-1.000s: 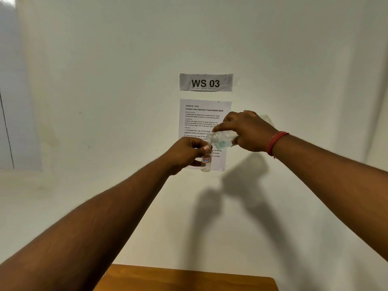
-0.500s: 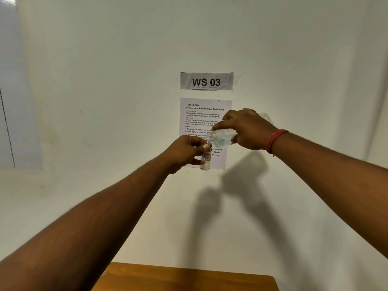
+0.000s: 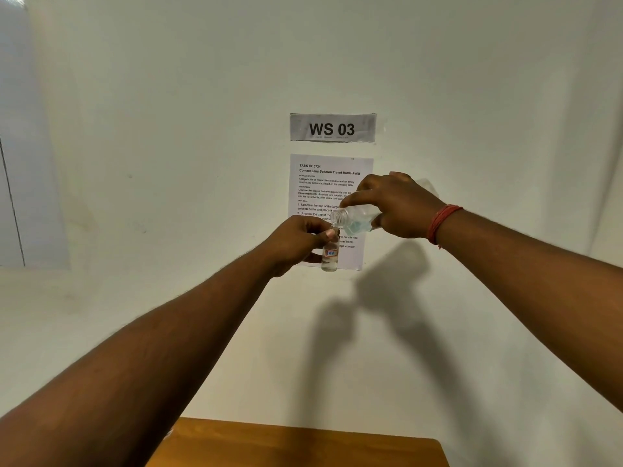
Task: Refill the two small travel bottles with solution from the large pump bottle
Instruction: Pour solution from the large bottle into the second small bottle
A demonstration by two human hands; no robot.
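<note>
Head view, the only one: both arms reach out at chest height in front of a pale wall. The left hand [image 3: 298, 242] pinches a small bottle [image 3: 330, 256] near its neck, thumb and fingers curled round it, the body hanging upright below the fingertips with a little clear liquid at its bottom. The right hand [image 3: 394, 207] wraps the large bottle [image 3: 354, 219], tipped almost level, its open threaded mouth sticking out past the fingers and sitting just above the small bottle's opening — touching or a hair apart, I cannot tell. Pale blue liquid pools in the large bottle's lower side. Behind the fingers hang an instruction sheet [image 3: 323, 183] and a "WS 03" sign [image 3: 332, 127]; a wooden table [image 3: 303, 443] shows far below.

To pour well, I judge the small bottle should stay plumb and the big one tilt slowly — the wide mouth over a narrow neck invites spilling. The second small bottle is out of sight.
</note>
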